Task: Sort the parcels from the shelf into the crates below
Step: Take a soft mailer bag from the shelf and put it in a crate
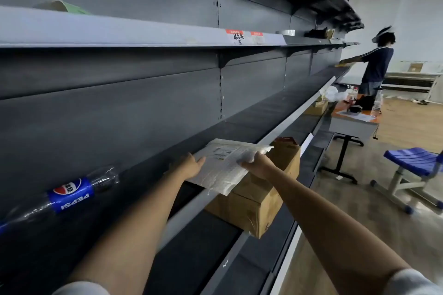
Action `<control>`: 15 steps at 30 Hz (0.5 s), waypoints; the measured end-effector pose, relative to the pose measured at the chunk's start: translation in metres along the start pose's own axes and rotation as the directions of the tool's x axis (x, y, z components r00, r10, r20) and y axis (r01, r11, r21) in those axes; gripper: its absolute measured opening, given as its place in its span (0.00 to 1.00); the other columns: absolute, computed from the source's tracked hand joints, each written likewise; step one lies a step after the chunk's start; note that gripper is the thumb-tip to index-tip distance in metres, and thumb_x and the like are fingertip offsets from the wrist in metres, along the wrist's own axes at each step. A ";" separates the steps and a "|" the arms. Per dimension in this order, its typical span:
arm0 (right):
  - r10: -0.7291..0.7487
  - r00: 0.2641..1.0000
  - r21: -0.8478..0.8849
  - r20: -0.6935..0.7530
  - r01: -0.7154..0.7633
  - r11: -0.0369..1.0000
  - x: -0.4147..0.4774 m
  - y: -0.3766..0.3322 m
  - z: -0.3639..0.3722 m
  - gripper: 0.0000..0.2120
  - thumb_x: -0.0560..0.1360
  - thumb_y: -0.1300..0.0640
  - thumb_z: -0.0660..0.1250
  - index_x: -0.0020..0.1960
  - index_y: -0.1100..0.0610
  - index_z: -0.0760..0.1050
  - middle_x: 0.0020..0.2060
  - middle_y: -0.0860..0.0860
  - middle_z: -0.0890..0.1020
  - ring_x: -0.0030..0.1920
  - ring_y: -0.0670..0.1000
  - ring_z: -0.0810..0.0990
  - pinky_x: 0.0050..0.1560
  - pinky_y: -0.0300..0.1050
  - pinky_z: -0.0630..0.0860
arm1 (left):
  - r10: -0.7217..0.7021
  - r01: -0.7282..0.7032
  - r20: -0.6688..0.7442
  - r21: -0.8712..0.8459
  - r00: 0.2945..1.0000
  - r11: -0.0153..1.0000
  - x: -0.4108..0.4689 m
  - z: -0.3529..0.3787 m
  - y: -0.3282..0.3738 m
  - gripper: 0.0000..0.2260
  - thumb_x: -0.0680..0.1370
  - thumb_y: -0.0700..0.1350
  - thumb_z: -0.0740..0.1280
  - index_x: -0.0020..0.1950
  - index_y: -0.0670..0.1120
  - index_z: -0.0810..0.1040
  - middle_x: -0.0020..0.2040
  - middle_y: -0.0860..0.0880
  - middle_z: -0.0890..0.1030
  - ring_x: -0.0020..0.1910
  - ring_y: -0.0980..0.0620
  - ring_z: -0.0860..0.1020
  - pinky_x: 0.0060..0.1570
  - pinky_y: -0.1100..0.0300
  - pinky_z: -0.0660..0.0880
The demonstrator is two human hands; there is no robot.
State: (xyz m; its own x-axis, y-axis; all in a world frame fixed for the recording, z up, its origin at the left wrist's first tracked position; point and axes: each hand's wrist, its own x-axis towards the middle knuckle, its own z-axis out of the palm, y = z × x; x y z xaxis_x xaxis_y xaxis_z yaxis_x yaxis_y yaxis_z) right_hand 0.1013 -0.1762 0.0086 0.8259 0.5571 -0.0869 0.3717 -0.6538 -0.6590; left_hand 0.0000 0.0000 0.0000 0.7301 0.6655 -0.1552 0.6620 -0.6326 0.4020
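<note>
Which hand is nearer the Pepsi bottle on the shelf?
Left. The left hand lies flat on the left edge of the white parcel, just right of the Pepsi bottle. The right hand grips the parcel's right edge, farther from the bottle.

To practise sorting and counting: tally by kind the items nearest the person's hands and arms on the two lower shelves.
White padded mailer: 1
Cardboard box: 1
Plastic bottle: 1
Total: 3

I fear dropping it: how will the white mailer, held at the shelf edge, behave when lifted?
Probably floppy: the white mailer looks thin and wrinkled, and its corner sags past the shelf edge. Likely light, since the right hand grips only one end. Its glossy film may slip.
</note>
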 end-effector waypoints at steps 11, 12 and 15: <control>0.108 0.994 0.285 0.024 -0.110 0.952 0.008 0.006 0.012 0.42 0.76 0.56 0.67 0.77 0.65 0.42 0.71 0.60 0.66 0.67 0.58 0.71 0.55 0.40 0.73 | -0.080 0.078 0.029 0.066 0.996 0.995 0.016 0.004 -0.027 0.32 0.80 0.61 0.52 0.76 0.41 0.56 0.76 0.40 0.59 0.75 0.40 0.57 0.73 0.49 0.58; 0.114 0.993 0.326 0.037 -0.120 0.938 0.008 0.007 0.012 0.42 0.75 0.56 0.68 0.76 0.65 0.44 0.70 0.59 0.68 0.66 0.57 0.72 0.54 0.40 0.74 | -0.077 0.075 0.031 0.069 0.997 0.995 0.017 0.005 -0.028 0.32 0.80 0.61 0.52 0.76 0.41 0.57 0.76 0.40 0.59 0.75 0.40 0.57 0.74 0.49 0.57; 0.136 0.987 0.411 0.084 -0.159 0.898 0.009 0.009 0.015 0.35 0.75 0.56 0.69 0.74 0.64 0.55 0.64 0.59 0.73 0.52 0.54 0.79 0.42 0.41 0.80 | -0.072 0.071 -0.004 0.149 0.997 0.986 0.020 0.006 -0.031 0.31 0.80 0.61 0.51 0.75 0.42 0.59 0.75 0.40 0.61 0.74 0.39 0.60 0.73 0.50 0.59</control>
State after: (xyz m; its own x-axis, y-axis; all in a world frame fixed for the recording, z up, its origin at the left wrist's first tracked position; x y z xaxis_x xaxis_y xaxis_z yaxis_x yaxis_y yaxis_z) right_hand 0.1058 -0.1688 -0.0096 0.8302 0.5041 -0.2382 0.0287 -0.4653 -0.8847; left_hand -0.0052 0.0303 -0.0209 0.6801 0.7106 -0.1803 0.7303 -0.6353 0.2510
